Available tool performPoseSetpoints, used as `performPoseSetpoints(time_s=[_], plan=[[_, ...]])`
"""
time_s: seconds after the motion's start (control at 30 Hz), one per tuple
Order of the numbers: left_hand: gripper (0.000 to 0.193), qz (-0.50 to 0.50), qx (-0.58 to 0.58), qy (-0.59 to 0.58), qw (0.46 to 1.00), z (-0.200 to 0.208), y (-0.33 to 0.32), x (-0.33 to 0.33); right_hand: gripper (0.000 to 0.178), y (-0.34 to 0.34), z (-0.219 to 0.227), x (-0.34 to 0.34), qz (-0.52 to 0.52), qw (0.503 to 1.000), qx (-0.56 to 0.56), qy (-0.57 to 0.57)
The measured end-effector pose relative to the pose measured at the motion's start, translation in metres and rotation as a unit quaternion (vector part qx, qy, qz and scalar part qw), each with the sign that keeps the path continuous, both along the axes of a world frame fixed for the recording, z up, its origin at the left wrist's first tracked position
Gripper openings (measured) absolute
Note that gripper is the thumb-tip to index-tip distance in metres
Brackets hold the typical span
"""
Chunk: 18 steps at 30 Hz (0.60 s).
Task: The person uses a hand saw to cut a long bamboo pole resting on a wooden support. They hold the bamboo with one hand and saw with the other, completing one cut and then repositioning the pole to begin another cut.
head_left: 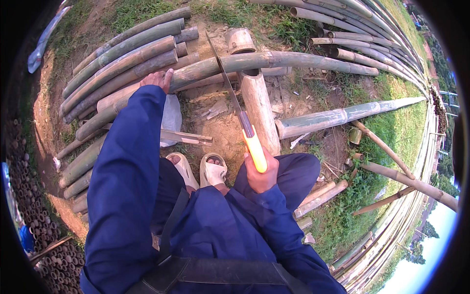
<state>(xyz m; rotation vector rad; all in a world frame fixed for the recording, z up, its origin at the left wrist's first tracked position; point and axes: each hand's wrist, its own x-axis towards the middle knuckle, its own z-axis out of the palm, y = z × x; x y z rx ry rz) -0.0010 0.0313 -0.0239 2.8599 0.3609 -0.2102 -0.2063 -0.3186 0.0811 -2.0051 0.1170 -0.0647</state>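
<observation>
My right hand (262, 172) is wrapped around the yellow handle of a hand saw (253, 146). Its long, narrow blade points away from me and lies across a greenish bamboo pole (293, 60). Left of the blade, my left hand (157, 80) grips the same pole from above. The pole runs crosswise in front of me, over a pale thick post (257, 100) lying lengthwise between my knees and the pole. A short upright-looking bamboo piece (240, 41) is just beyond it. Whether the blade has cut into the pole cannot be made out.
Cut bamboo lengths (122, 56) are piled on the left. Long poles (367, 41) lie in a stack at the far right. Another thick pole (338, 116) points rightward from the post. Crossed bamboo supports (409, 180) stand at right. A whitish plastic bag (171, 115) lies near my feet.
</observation>
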Motion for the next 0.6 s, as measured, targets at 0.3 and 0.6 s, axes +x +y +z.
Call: performPoseSetpoints(time_s=[0.3, 0.6], plan=[[0.068, -0.011, 0.023, 0.027, 0.999, -0.008, -0.012, 0.004, 0.015, 0.026, -0.037, 0.083, 0.022, 0.999, 0.017, 0.018], [0.049, -0.033, 0.041, 0.122, 0.991, 0.008, -0.006, 0.003, 0.015, -0.026, 0.012, -0.046, 0.027, 0.999, -0.027, 0.012]])
